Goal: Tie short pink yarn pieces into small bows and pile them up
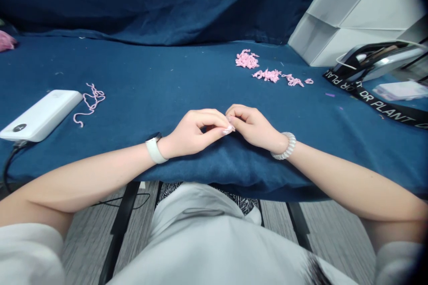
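Note:
My left hand (200, 131) and my right hand (252, 124) meet at the fingertips above the front part of the blue cloth (160, 75). Both are closed in a pinch, thumbs against fingers. Whatever lies between the fingertips is too small or too hidden to make out. Beyond my right hand lie small heaps of pink yarn pieces (247, 59), with a smaller pile (267, 75), a few loose bits (293, 80) and one single piece (309, 81) in a row. Left of my left hand, a loose length of pink yarn (92, 100) lies curled on the cloth.
A white power bank (43, 113) with a black cable sits at the left. White boxes (361, 18) stand at the back right, near a black lettered strap (374, 100) and a pale flat object (401, 90). Something pink (6, 41) shows at the far left edge.

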Demonstrator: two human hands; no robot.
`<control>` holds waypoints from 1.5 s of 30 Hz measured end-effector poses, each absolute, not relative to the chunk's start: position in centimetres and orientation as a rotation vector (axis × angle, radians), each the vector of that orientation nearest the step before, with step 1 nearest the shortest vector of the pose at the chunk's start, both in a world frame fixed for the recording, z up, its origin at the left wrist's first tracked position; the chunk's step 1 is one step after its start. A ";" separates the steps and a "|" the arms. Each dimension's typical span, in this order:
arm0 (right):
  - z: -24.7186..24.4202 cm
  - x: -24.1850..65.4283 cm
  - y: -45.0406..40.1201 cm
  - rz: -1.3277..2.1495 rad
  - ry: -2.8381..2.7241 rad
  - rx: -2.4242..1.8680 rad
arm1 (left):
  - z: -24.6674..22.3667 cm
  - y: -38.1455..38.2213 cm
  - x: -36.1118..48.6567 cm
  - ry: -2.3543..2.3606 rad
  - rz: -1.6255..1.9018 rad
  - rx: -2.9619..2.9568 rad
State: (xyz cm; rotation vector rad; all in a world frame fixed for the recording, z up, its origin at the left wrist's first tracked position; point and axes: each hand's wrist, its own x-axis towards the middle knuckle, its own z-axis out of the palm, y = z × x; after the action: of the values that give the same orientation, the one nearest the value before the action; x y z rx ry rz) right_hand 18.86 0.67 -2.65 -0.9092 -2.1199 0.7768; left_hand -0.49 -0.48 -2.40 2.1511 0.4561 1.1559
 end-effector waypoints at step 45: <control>-2.7 19.4 0.8 0.221 -2.111 -0.684 | -2.3 0.3 -0.1 0.731 0.824 1.039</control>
State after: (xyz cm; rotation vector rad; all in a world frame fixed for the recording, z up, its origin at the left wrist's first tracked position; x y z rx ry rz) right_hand 19.43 0.77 -2.71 -0.6843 -2.1112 0.2214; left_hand -0.09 0.31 -2.26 1.0387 0.7307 0.8239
